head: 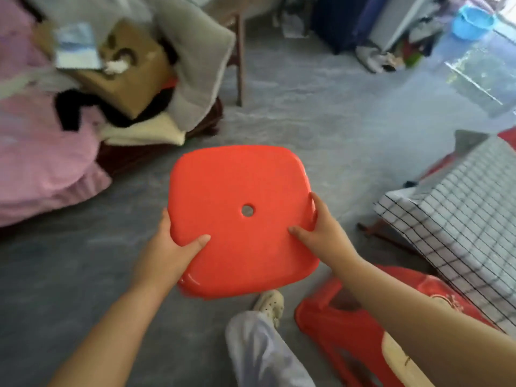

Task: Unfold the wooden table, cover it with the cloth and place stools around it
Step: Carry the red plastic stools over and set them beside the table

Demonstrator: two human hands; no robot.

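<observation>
A red plastic stool (237, 191) with a small hole in its seat hangs in mid-air above the grey floor. My left hand (170, 252) grips its near left corner, thumb on top. My right hand (321, 233) grips its right edge, thumb lying on the seat. The stool's legs are hidden under the seat. At the right, the table (388, 233) stands under a white cloth with a black grid (460, 219). A second red stool (335, 322) stands beside that table, under my right forearm.
A bed or sofa at the left carries pink bedding (42, 163), a cardboard box (131, 71) and grey blankets. A wooden chair leg (239, 57) stands behind it. A blue basin (472, 22) sits far right. My leg and shoe (269, 303) are below the stool.
</observation>
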